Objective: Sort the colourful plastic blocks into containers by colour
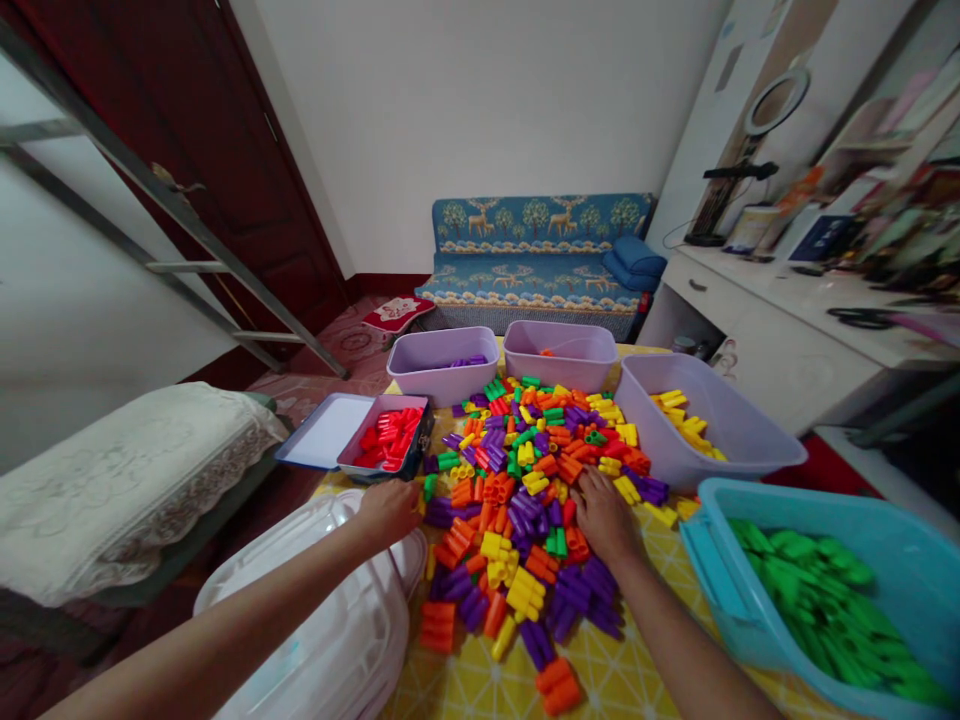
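Note:
A big heap of plastic tube-shaped building blocks (525, 510) in orange, yellow, purple, green and red lies across the table. At the heap's left edge is my left hand (396, 508), its fingers curled beside a green block (430, 487); what they hold, if anything, is hidden. My right hand (602, 508) rests on the heap's right side with its fingers a little apart, close to red blocks (576, 543) and yellow ones. Red blocks (390, 437) fill an open hinged-lid box (420, 445) just beyond my left hand.
Two lilac bins (442, 380) (561, 372) stand at the back, and a third lilac bin (637, 425) with yellow blocks stands at right. Nearer is a turquoise bin (724, 580) of green blocks. White lids (330, 620) lie under my left forearm. A sofa (540, 275) stands beyond.

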### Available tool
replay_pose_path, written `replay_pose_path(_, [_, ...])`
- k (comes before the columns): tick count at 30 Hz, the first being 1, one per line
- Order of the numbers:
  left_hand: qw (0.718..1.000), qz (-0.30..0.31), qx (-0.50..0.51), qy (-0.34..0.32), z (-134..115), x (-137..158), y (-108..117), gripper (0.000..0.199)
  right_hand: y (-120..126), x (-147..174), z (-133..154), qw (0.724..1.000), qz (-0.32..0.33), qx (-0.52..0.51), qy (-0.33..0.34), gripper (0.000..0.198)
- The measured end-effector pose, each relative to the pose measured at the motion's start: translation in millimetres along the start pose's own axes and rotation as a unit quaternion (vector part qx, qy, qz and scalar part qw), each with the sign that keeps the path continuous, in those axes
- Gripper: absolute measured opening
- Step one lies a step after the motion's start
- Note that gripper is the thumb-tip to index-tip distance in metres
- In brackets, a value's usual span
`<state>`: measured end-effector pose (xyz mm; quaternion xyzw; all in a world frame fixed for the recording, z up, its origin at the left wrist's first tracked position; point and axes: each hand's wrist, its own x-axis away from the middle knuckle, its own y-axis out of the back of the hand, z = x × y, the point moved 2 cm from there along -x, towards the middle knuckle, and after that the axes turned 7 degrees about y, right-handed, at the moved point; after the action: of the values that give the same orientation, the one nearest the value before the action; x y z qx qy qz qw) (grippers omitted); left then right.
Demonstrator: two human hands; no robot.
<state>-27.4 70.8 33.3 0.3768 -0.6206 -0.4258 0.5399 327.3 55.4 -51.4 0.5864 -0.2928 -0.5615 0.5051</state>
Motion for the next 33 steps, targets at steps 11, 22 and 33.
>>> replay_pose_path(11, [0.998, -0.046, 0.046, -0.012, -25, -14, -13, 0.071, -1, 0, 0, 1.0, -0.013, 0.015, -0.001, 0.028])
replay_pose_path(22, [0.839, 0.021, 0.502, -0.209, -61, -26, 41, 0.06, -4, 0, -2, 1.0, -0.02, -0.014, -0.003, 0.031])
replay_pose_path(33, [0.971, 0.056, -0.125, -0.197, -42, 73, -9, 0.124, 1, -1, 0, 1.0, -0.012, -0.019, 0.001, 0.031])
